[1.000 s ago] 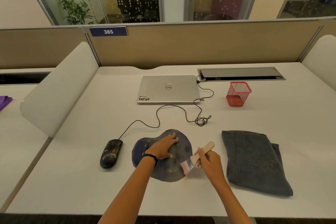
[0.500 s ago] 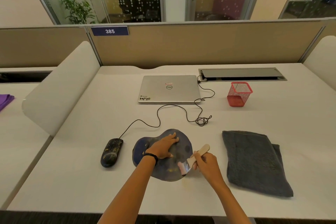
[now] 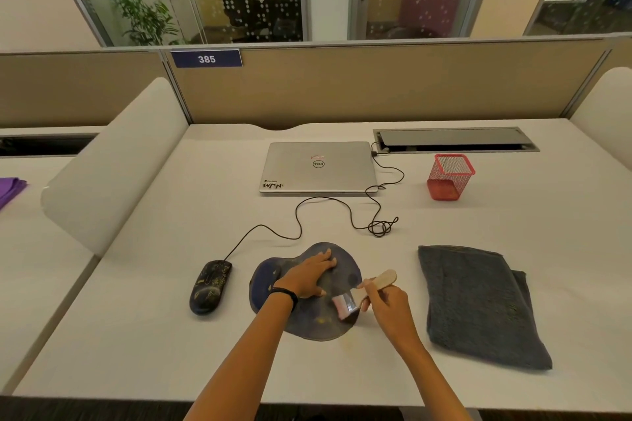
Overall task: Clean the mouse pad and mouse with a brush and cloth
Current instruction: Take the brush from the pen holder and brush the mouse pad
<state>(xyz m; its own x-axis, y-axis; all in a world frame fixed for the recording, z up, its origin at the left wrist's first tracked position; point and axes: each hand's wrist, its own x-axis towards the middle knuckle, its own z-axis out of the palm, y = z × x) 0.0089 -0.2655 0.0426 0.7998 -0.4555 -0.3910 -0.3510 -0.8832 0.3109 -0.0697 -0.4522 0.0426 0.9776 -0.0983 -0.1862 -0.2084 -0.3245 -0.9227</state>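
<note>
A dark blue mouse pad (image 3: pixel 318 326) with a wrist rest lies on the white desk, specked with yellowish dirt. My left hand (image 3: pixel 309 275) lies flat on its middle, fingers straight, pressing it down. My right hand (image 3: pixel 384 304) grips the pale wooden handle of a small brush (image 3: pixel 364 294); its bristles touch the pad's right side. A black wired mouse (image 3: pixel 210 287), flecked with dirt, sits to the left of the pad. A folded grey cloth (image 3: pixel 478 304) lies to the right.
A shut silver laptop (image 3: pixel 318 167) lies behind the pad, with the mouse cable (image 3: pixel 342 208) looping in front of it. A red mesh pen holder (image 3: pixel 448 176) stands at the back right. Padded dividers flank the desk; a cable hatch (image 3: pixel 455 138) sits at the back.
The brush has swept leftward and inward over the pad's right part. My left hand has stayed in place on the pad.
</note>
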